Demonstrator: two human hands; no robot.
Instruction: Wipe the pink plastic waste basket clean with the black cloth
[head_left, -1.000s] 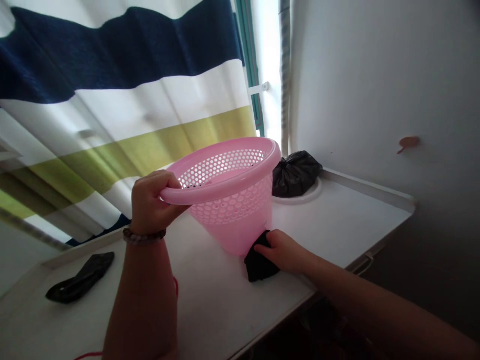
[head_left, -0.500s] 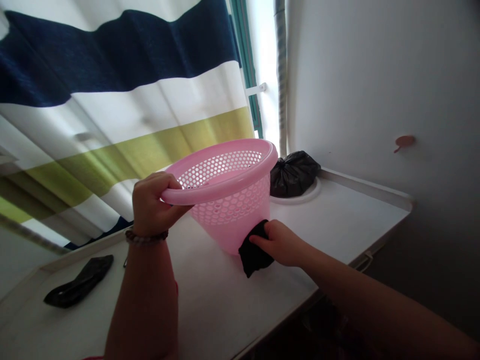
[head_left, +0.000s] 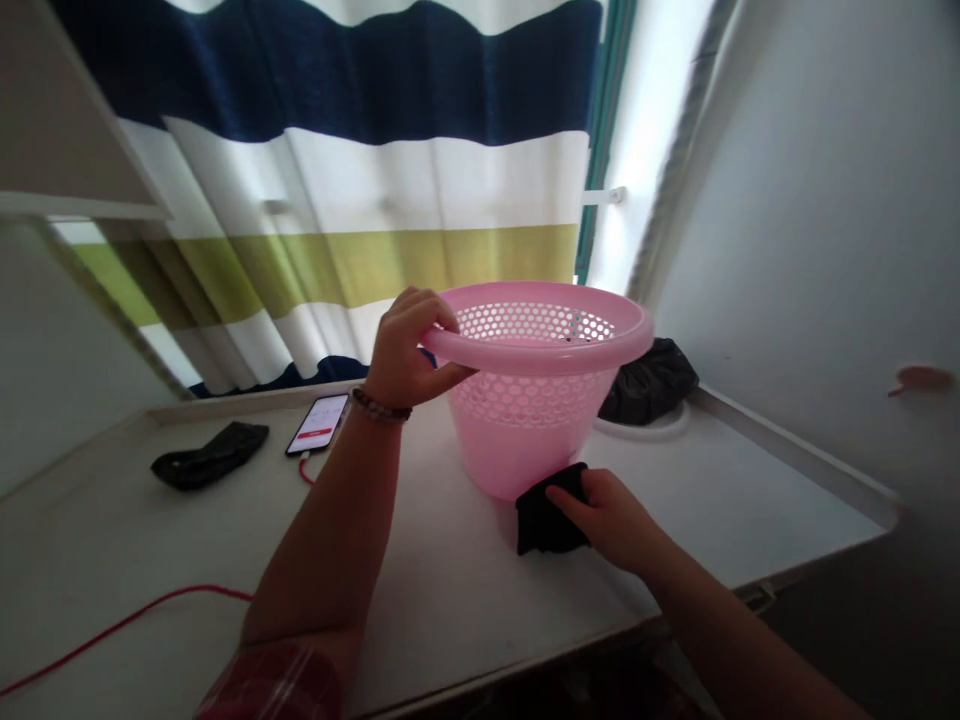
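Observation:
A pink plastic basket with a perforated upper wall stands on a white table. My left hand grips its rim on the left, thumb below and fingers over the top. Held in my right hand is a folded black cloth, pressed against or right beside the basket's lower front wall. The basket's far side and the contact behind the cloth are hidden.
A black plastic bag rests on a white round lid-like piece behind the basket. To the left lie a crumpled black bag, a lit phone and a red cable. A striped curtain hangs behind.
The view has turned left and levelled, bringing the phone and red cable into sight. My left hand still holds the rim, and the cloth stays by the basket's lower wall.

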